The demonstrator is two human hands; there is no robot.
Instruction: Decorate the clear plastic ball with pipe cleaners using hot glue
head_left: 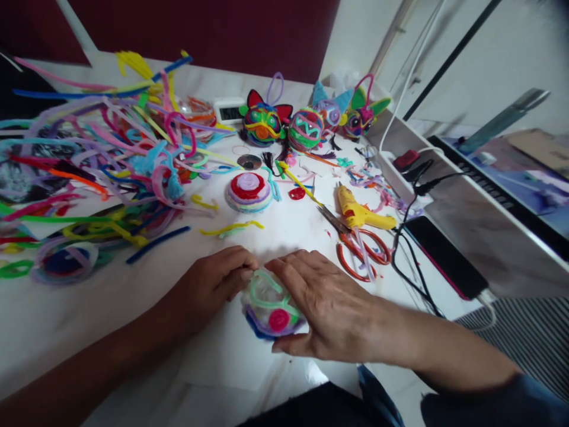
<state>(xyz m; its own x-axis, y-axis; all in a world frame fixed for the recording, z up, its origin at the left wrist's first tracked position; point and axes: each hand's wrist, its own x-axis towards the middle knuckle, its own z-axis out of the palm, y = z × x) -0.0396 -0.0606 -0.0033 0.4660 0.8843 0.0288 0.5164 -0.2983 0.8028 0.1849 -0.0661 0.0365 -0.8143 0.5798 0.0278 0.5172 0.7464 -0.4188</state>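
A clear plastic craft shell [265, 293], trimmed with fuzzy strips, sits between two bare hands just above or on a white tabletop [208, 370]. The right hand [331, 305] clasps its right side, fingers over the top and thumb under the near edge; the left hand [230, 273] bunches its fingertips at the far-left edge, though whether they pinch the pale green strip [262, 305] cannot be told.

The shell appears light, its wall thin, smooth and likely slippery or easily dented, its trim soft. The sides seem the surest hold; pressure on the pink coil [279, 321] at the near face could loosen it.

Open tabletop lies left of and nearer than the grip. Beyond the right fingers, orange-handled scissors [344, 230] and a yellow glue gun [355, 209] crowd the way, with a black cable [409, 267] farther right. Straight ahead, well apart, rests a red-and-lilac disc [248, 191].
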